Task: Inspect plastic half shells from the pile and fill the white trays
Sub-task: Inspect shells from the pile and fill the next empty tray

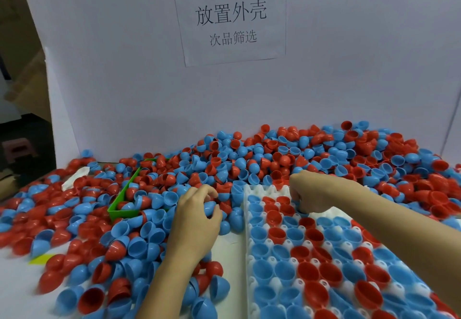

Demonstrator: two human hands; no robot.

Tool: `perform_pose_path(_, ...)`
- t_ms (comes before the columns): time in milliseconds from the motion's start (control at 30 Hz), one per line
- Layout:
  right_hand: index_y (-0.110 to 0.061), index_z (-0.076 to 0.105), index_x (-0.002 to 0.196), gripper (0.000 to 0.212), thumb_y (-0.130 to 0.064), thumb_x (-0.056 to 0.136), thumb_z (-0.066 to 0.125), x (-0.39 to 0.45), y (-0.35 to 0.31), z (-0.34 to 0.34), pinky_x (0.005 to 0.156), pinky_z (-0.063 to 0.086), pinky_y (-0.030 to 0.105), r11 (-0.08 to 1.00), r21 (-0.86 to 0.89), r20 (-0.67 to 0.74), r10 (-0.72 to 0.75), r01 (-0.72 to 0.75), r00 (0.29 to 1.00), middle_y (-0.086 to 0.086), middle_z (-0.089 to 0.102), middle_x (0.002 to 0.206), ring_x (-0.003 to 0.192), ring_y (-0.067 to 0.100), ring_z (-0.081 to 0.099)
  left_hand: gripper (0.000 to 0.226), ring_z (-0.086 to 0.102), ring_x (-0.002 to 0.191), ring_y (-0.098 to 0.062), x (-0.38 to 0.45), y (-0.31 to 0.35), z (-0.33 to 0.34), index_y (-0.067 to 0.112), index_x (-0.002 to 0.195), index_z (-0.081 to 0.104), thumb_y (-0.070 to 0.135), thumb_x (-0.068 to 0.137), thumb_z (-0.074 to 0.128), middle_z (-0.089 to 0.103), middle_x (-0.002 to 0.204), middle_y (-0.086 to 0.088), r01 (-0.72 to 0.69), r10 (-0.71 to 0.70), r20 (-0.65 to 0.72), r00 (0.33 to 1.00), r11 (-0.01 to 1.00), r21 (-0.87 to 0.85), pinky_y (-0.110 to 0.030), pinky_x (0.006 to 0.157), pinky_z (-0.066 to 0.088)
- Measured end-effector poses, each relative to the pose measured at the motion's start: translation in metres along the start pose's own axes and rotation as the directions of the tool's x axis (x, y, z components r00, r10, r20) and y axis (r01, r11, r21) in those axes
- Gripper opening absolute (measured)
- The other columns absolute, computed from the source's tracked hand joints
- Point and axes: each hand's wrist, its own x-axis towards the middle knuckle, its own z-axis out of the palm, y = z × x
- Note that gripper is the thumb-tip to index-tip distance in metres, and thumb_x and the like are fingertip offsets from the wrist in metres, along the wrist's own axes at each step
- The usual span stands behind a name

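Observation:
A big pile of red and blue plastic half shells (299, 154) covers the table from left to right. A white tray (252, 191) lies at the lower right, most of its cups filled with red and blue shells. My left hand (197, 216) is among the shells just left of the tray, its fingers curled round a blue shell (209, 207). My right hand (308, 194) hovers over the tray's far rows with curled fingers, and a bit of blue shell (300, 210) shows under its fingertips.
A green bin (119, 212) holding a few shells sits half buried in the pile to the left. A white board with a paper sign (230, 17) stands behind the pile. A crumpled white wrapper (74, 177) lies at the far left.

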Motion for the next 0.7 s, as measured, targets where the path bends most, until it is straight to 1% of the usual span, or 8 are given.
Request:
perform_pose_path(100, -0.015, 0.044, 0.062, 0.035, -0.008, 0.089, 0.066, 0.001, 0.000, 0.000, 0.051, 0.033, 0.026, 0.999, 0.053, -0.002, 0.000, 0.000, 1.000, 0.002, 0.043, 0.068, 0.058, 0.018, 0.038, 0.008, 0.047, 0.105, -0.016, 0.001, -0.004, -0.004, 0.022, 0.097, 0.063, 0.017, 0.091, 0.066, 0.055, 0.100, 0.008, 0.050, -0.045, -0.038, 0.998, 0.986, 0.158, -0.025, 0.087, 0.040)
perform_pose_path(233, -0.017, 0.060, 0.071, 0.025, -0.020, 0.095, 0.062, -0.003, 0.004, -0.004, 0.059, 0.043, 0.023, 0.996, 0.089, 0.055, -0.016, 0.011, 0.998, 0.000, 0.058, 0.076, 0.067, 0.014, 0.051, 0.017, 0.045, 0.112, -0.017, 0.001, -0.003, -0.008, 0.023, 0.109, 0.066, 0.022, 0.093, 0.061, 0.060, 0.112, 0.007, 0.083, -0.068, -0.058, 0.996, 0.945, 0.316, -0.035, 0.098, 0.040)
perform_pose_path(300, -0.012, 0.073, 0.092, 0.016, -0.019, 0.097, 0.060, -0.007, 0.007, -0.006, 0.074, 0.055, 0.027, 0.993, 0.115, 0.044, -0.005, 0.000, 0.999, 0.002, 0.071, 0.097, 0.085, 0.018, 0.065, 0.018, 0.044, 0.112, -0.016, 0.001, -0.002, -0.009, 0.025, 0.111, 0.066, 0.024, 0.095, 0.058, 0.059, 0.115, 0.008, 0.095, -0.082, -0.052, 0.995, 0.938, 0.333, -0.035, 0.099, 0.039)
perform_pose_path(367, -0.004, 0.074, 0.103, 0.020, -0.012, 0.097, 0.057, -0.006, 0.009, -0.008, 0.079, 0.056, 0.031, 0.991, 0.131, -0.033, 0.022, -0.017, 0.999, 0.010, 0.073, 0.108, 0.093, 0.025, 0.069, 0.017, 0.043, 0.113, -0.015, 0.000, 0.000, -0.009, 0.026, 0.111, 0.065, 0.025, 0.096, 0.057, 0.058, 0.116, 0.008, 0.096, -0.087, -0.043, 0.995, 0.943, 0.319, -0.034, 0.100, 0.039)
perform_pose_path(467, -0.006, 0.074, 0.093, 0.018, -0.012, 0.096, 0.057, -0.004, -0.005, -0.012, 0.070, 0.056, 0.025, 0.984, 0.178, -0.206, 0.010, 0.028, 0.978, 0.008, 0.072, 0.097, 0.076, 0.018, 0.065, 0.015, 0.042, 0.111, -0.013, 0.000, 0.003, -0.008, 0.027, 0.109, 0.062, 0.027, 0.096, 0.056, 0.055, 0.114, 0.009, 0.091, -0.086, -0.032, 0.996, 0.947, 0.308, -0.032, 0.099, 0.038)
perform_pose_path(533, -0.011, 0.074, 0.106, 0.019, -0.021, 0.097, 0.061, 0.000, -0.023, -0.012, 0.079, 0.056, 0.026, 0.962, 0.237, -0.325, -0.055, 0.137, 0.944, 0.002, 0.072, 0.106, 0.084, 0.014, 0.065, 0.011, 0.038, 0.105, -0.010, -0.001, 0.004, -0.007, 0.028, 0.105, 0.060, 0.026, 0.096, 0.055, 0.053, 0.108, 0.011, 0.082, -0.080, -0.021, 0.997, 0.951, 0.299, -0.031, 0.097, 0.036)
perform_pose_path(600, -0.015, 0.069, 0.121, 0.030, -0.030, 0.095, 0.065, 0.007, -0.045, -0.009, 0.085, 0.054, 0.028, 0.935, 0.277, -0.378, -0.104, 0.220, 0.920, 0.000, 0.068, 0.116, 0.094, 0.013, 0.061, 0.009, 0.040, 0.105, -0.011, -0.003, 0.006, -0.005, 0.028, 0.102, 0.059, 0.024, 0.095, 0.055, 0.049, 0.103, 0.012, 0.072, -0.074, -0.003, 0.997, 0.957, 0.282, -0.031, 0.097, 0.036)
perform_pose_path(700, -0.018, 0.065, 0.126, 0.039, -0.037, 0.092, 0.068, 0.025, -0.072, -0.003, 0.089, 0.055, 0.036, 0.940, 0.275, -0.389, -0.085, 0.203, 0.917, 0.003, 0.064, 0.123, 0.105, 0.019, 0.061, 0.011, 0.043, 0.110, -0.013, -0.004, 0.009, -0.002, 0.028, 0.103, 0.060, 0.025, 0.095, 0.053, 0.051, 0.105, 0.013, 0.055, -0.065, 0.027, 0.998, 0.957, 0.284, -0.032, 0.100, 0.037)
